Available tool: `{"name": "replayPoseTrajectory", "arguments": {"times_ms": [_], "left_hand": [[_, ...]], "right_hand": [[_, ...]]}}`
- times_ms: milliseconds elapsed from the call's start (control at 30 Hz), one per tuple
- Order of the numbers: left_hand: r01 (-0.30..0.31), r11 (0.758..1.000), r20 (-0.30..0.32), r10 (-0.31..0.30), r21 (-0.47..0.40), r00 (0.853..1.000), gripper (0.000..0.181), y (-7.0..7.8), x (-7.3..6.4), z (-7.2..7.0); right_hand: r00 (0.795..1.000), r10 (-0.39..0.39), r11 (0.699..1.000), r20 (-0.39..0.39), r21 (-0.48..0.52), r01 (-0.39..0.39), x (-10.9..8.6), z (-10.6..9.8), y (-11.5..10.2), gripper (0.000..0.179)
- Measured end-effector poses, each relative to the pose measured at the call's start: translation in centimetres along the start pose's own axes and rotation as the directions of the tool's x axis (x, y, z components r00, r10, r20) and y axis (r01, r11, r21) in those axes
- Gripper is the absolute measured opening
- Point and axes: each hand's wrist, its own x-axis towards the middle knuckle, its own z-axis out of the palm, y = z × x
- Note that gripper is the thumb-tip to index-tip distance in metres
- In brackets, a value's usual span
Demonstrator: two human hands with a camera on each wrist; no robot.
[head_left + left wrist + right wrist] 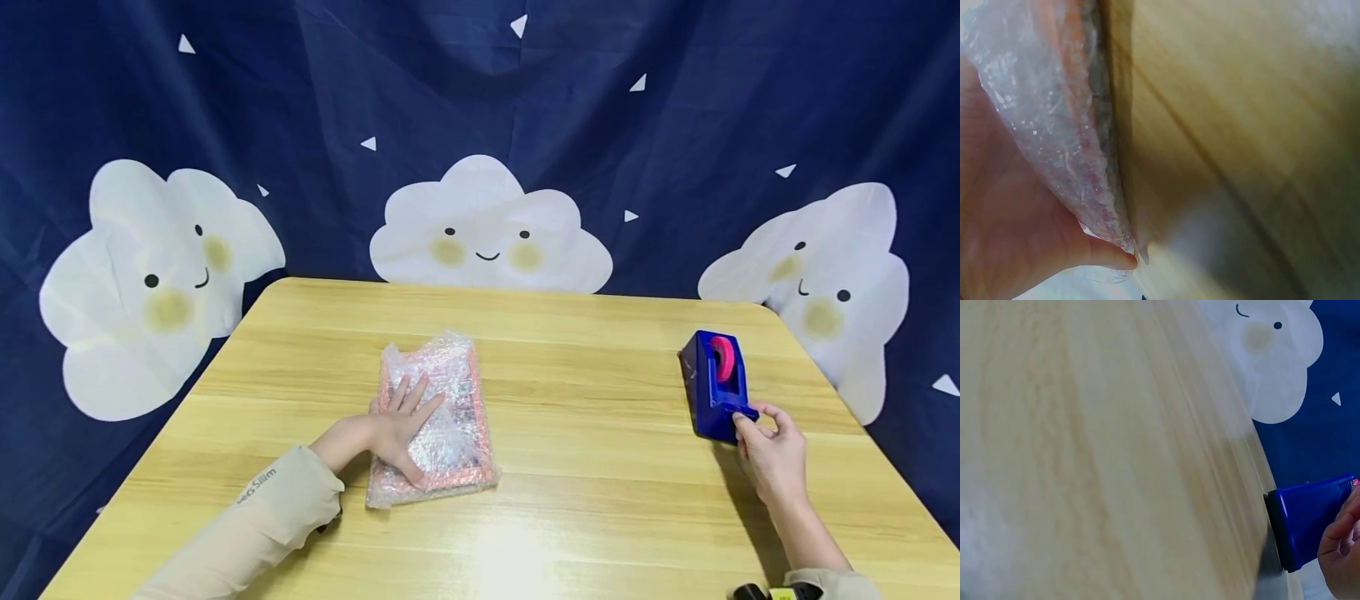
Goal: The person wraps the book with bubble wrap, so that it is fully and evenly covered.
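A flat picture frame (468,417) with an orange-pink border lies in bubble wrap on the table. My left hand (401,429) rests on top of it with its fingers spread and straight. From the left wrist view, the thumb runs along the edge of the bubble wrap (1041,106). Over on the right stands a blue tape dispenser (708,392) with a pink roll (723,360) in it. Thumb and forefinger of my right hand (776,454) pinch the tape at the dispenser's front end; the fingertips hide most of that spot.
The wood-patterned table (585,400) stretches between the wrapped frame and the dispenser. Behind it hangs a dark blue cloth (495,75) printed with white clouds. A black device with a yellow label (783,593) sits at the right wrist.
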Motion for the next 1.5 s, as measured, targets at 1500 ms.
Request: {"name": "replayPoseTrajectory", "arguments": {"times_ms": [1500], "left_hand": [[-0.009, 1.000, 0.014, 0.009, -0.002, 1.000, 0.122, -0.11, 0.03, -0.20]], "right_hand": [[1.000, 0.009, 0.998, 0.012, -0.063, -0.008, 0.26, 0.38, -0.67, 0.017]]}}
